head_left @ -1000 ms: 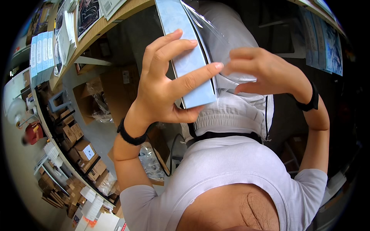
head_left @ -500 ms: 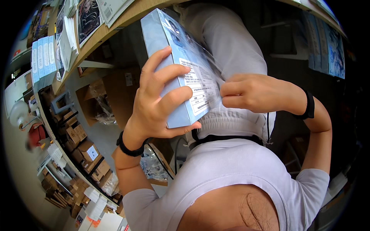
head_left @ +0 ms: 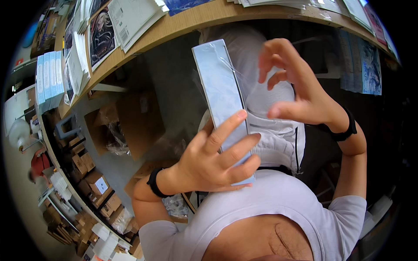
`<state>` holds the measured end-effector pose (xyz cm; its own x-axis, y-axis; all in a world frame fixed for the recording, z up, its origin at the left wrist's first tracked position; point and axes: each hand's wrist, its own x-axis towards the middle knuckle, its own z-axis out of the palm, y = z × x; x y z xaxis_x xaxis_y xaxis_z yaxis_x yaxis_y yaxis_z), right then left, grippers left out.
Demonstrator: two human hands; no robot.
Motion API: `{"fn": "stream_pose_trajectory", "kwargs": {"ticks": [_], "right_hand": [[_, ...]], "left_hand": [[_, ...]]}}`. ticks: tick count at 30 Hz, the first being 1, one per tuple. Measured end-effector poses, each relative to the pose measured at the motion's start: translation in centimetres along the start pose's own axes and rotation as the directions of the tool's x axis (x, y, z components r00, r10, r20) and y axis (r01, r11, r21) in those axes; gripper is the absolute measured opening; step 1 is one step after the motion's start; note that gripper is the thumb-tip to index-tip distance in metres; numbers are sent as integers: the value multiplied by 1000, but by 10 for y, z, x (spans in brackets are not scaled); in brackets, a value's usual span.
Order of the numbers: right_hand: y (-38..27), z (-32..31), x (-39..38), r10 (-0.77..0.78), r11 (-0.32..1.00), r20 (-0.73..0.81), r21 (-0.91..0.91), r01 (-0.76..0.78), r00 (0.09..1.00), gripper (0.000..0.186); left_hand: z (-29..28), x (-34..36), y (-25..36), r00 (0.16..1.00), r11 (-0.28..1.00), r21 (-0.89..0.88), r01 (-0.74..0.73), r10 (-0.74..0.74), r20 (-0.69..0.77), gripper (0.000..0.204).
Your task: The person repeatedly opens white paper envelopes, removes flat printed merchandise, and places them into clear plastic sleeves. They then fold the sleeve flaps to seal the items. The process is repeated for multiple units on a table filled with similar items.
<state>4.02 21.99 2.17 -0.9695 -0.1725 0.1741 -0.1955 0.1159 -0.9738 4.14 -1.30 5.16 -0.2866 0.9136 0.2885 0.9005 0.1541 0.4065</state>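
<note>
My left hand is wrapped around the lower end of a light blue box, which stands on edge with its narrow side facing up. Clear plastic film clings to the box, and a loose strip of it sticks out near the upper right edge. To the right of the box, my right hand hangs in the air with curled fingers spread apart and nothing between them. It does not touch the box. The broad faces of the box are turned out of sight.
A wooden table edge curves across the top, bearing stacked printed sheets. Similar blue boxes stand at the left and right. An open cardboard carton holding clear plastic sits on the floor, left of my legs.
The box has turned from showing its printed label to showing its narrow side, and has moved right and down. My right hand has let go of the film and opened, moving up.
</note>
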Motion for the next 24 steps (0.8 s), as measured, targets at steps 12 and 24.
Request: {"fn": "stream_pose_trajectory", "kwargs": {"ticks": [12, 24], "right_hand": [[-7, -1, 38, -41, 989, 212, -134, 70, 976, 25], [-29, 6, 28, -363, 829, 245, -356, 432, 899, 13]], "left_hand": [[-29, 19, -30, 972, 985, -157, -73, 35, -231, 64], [-44, 58, -56, 888, 792, -467, 394, -458, -28, 32]]}}
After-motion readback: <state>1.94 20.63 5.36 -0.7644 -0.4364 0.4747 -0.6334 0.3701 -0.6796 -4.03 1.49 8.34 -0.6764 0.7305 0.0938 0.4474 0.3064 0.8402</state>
